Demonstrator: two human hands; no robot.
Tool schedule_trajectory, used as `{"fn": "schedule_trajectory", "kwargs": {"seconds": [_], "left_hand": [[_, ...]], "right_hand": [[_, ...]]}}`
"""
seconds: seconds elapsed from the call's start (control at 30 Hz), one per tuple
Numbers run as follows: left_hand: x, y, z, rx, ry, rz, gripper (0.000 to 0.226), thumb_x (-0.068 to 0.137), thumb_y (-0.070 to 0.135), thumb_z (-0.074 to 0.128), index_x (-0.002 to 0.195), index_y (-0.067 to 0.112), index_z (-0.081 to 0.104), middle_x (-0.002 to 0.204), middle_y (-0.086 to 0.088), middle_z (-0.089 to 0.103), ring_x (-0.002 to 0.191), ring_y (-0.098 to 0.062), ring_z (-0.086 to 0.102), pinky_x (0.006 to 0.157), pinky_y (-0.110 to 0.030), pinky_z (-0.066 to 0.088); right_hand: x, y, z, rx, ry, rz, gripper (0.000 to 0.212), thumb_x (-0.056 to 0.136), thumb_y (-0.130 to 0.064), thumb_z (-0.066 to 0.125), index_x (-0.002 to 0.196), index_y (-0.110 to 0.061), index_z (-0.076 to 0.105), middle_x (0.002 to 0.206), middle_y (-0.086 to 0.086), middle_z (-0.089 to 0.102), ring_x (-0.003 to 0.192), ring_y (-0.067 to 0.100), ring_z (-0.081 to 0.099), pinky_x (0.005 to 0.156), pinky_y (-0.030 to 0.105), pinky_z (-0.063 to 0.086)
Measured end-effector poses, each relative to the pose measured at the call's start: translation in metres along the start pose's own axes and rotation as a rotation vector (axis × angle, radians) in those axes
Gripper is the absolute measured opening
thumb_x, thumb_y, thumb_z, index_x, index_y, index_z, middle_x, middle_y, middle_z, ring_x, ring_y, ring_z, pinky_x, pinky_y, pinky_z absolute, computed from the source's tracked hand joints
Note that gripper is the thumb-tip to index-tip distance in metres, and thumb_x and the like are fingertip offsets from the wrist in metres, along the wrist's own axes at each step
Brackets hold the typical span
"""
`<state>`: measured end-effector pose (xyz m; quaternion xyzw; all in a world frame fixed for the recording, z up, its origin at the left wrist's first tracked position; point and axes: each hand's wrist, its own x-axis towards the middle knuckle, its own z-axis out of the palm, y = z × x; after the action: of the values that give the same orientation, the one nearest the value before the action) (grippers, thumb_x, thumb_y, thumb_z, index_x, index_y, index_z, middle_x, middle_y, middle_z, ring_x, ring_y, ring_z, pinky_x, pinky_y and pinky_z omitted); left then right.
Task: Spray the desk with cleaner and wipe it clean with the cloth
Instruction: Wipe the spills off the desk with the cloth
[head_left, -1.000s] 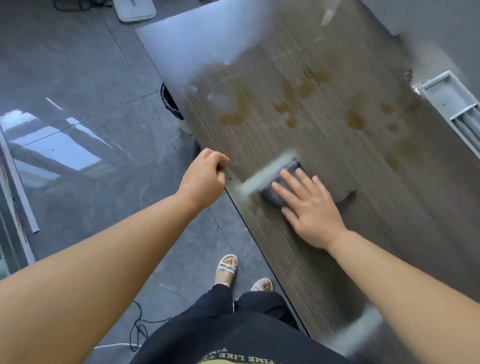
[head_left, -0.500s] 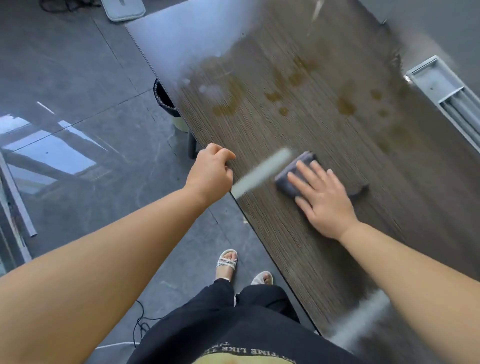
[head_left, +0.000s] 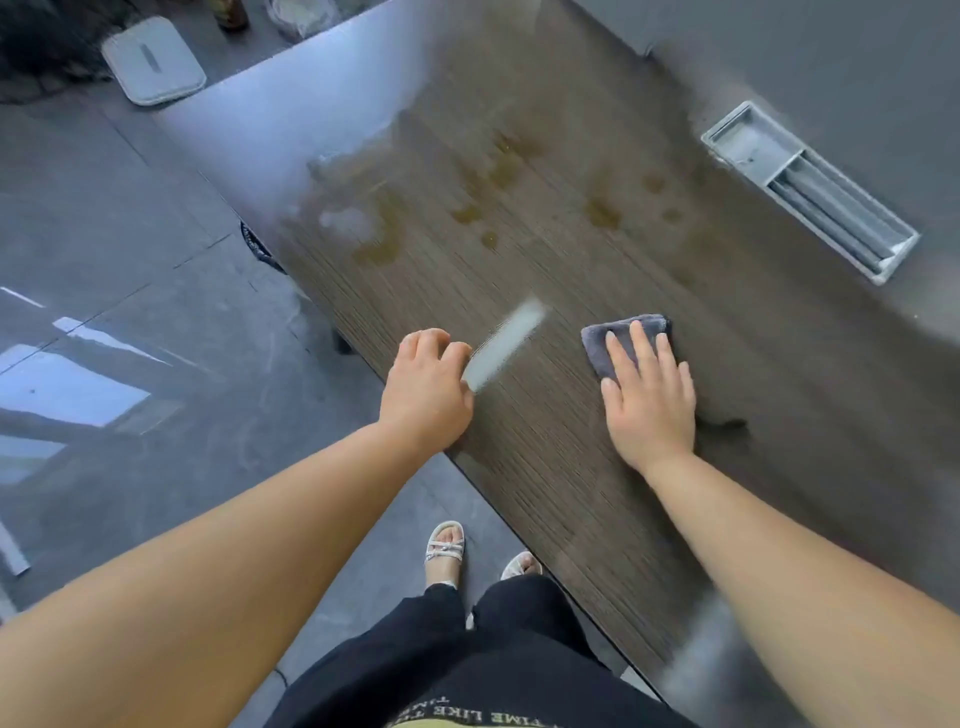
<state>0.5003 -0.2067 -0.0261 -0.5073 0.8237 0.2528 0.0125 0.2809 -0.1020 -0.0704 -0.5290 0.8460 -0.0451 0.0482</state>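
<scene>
Cloth (head_left: 623, 332): grey, folded, lying on the desk (head_left: 545, 467) near its front edge, right of centre in the head view. Right hand (head_left: 649, 400) lies flat on top of it, palm down, fingers (head_left: 641, 343) extended and slightly spread; far edge and left corner of the cloth show beyond the fingertips.

Desk: dark wood-grain top. Several yellowish-brown stains (head_left: 602, 213) scattered across the surface beyond the cloth, well apart from it; a paler hazy patch (head_left: 345, 221) toward the far-left part. A pale streak (head_left: 504, 345) lies on the surface between the two hands, just beside the left one; probably a reflection, cannot tell for certain.

Left hand (head_left: 426, 389): at the desk's front edge, fingers curled in a loose fist, resting on or over the edge. Nothing seen in it.

Containers: grey rectangular recessed tray (head_left: 727, 140) set into the desk at the far right, divided into a small square compartment and a longer one holding ridged grey strips (head_left: 826, 208); contents otherwise unclear. Dark round bin (head_left: 254, 247) partly hidden under the desk's left edge; inside not visible.

Floor (head_left: 156, 338): dark glossy tiles with window reflections. A flat light-grey object (head_left: 153, 62) lies on it at far left. Person's black trousers (head_left: 467, 649) and pale sandals (head_left: 444, 545) below
</scene>
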Motion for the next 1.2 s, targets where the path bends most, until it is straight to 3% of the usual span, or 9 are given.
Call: {"fn": "schedule_trajectory", "kwargs": {"seconds": [0.07,0.23,0.3,0.47,0.53,0.67,0.93,1.1,1.2], "left_hand": [[0.009,0.016,0.001,-0.013,-0.027,0.047,0.044,0.092,0.018,0.044,0.136,0.014,0.042,0.142,-0.006,0.033,0.135,-0.025,0.018,0.106,-0.034,0.026],[0.035,0.055,0.003,-0.034,-0.118,0.114,0.044,0.091,0.019,0.044,0.134,0.017,0.043,0.141,-0.005,0.033,0.133,-0.026,0.021,0.106,-0.039,0.033],[0.047,0.068,0.005,-0.004,-0.173,0.128,0.04,0.09,0.02,0.044,0.13,0.017,0.046,0.141,-0.003,0.032,0.132,-0.026,0.021,0.103,-0.04,0.036],[0.079,0.09,0.001,0.103,-0.255,0.172,0.042,0.09,0.023,0.046,0.131,0.02,0.044,0.144,-0.001,0.026,0.135,-0.024,0.017,0.099,-0.041,0.039],[0.094,0.097,-0.001,0.13,-0.256,0.182,0.043,0.09,0.026,0.049,0.132,0.02,0.042,0.145,-0.003,0.025,0.135,-0.026,0.016,0.097,-0.042,0.039],[0.117,0.105,-0.002,0.184,-0.261,0.199,0.067,0.081,0.047,0.064,0.137,0.024,0.035,0.146,-0.003,0.024,0.135,-0.027,0.017,0.096,-0.043,0.04],[0.134,0.124,0.0,0.446,-0.309,0.133,0.096,0.065,0.069,0.066,0.142,0.024,0.028,0.138,-0.005,0.027,0.124,-0.029,0.027,0.084,-0.035,0.044],[0.136,0.134,-0.001,0.481,-0.342,0.117,0.095,0.064,0.066,0.07,0.137,0.019,0.031,0.132,-0.008,0.027,0.123,-0.033,0.027,0.078,-0.036,0.045],[0.137,0.134,-0.003,0.466,-0.35,0.112,0.094,0.065,0.064,0.071,0.137,0.019,0.031,0.132,-0.008,0.027,0.122,-0.032,0.027,0.078,-0.036,0.044]], "right_hand": [[-0.014,-0.037,0.006,0.016,0.018,0.128,0.057,0.093,-0.043,0.026,0.146,-0.022,0.036,0.155,0.007,0.027,0.141,0.035,0.025,0.11,0.056,0.022],[-0.05,0.007,0.002,-0.088,-0.119,-0.571,0.049,0.096,-0.041,0.032,0.143,-0.027,0.037,0.153,0.004,0.032,0.14,0.03,0.027,0.111,0.051,0.025],[-0.03,0.047,-0.007,-0.119,-0.106,-0.426,0.052,0.095,-0.041,0.029,0.146,-0.029,0.029,0.154,0.002,0.029,0.14,0.028,0.024,0.109,0.052,0.026],[0.027,0.039,-0.017,-0.014,-0.107,0.445,0.055,0.101,-0.042,0.026,0.152,-0.029,0.01,0.16,0.0,-0.003,0.146,0.027,-0.001,0.117,0.051,0.008],[0.02,0.02,-0.012,-0.034,-0.106,0.342,0.057,0.1,-0.045,0.025,0.152,-0.027,0.009,0.16,0.004,-0.002,0.146,0.031,0.001,0.115,0.052,0.008],[0.005,0.05,-0.012,-0.089,-0.141,-0.192,0.056,0.095,-0.045,0.026,0.148,-0.026,0.029,0.156,0.005,0.024,0.142,0.033,0.025,0.108,0.055,0.028],[0.121,0.069,-0.023,-0.001,-0.1,0.434,0.053,0.101,-0.044,0.016,0.152,-0.031,0.005,0.16,0.001,-0.005,0.146,0.029,-0.003,0.116,0.052,0.005],[0.05,0.073,-0.014,-0.058,-0.133,-0.229,0.053,0.097,-0.041,0.025,0.148,-0.028,0.026,0.157,0.004,0.021,0.143,0.033,0.021,0.111,0.053,0.022],[0.073,0.121,-0.022,-0.077,-0.124,-0.221,0.051,0.096,-0.04,0.028,0.146,-0.028,0.03,0.156,0.003,0.025,0.142,0.03,0.022,0.111,0.054,0.024]]}}
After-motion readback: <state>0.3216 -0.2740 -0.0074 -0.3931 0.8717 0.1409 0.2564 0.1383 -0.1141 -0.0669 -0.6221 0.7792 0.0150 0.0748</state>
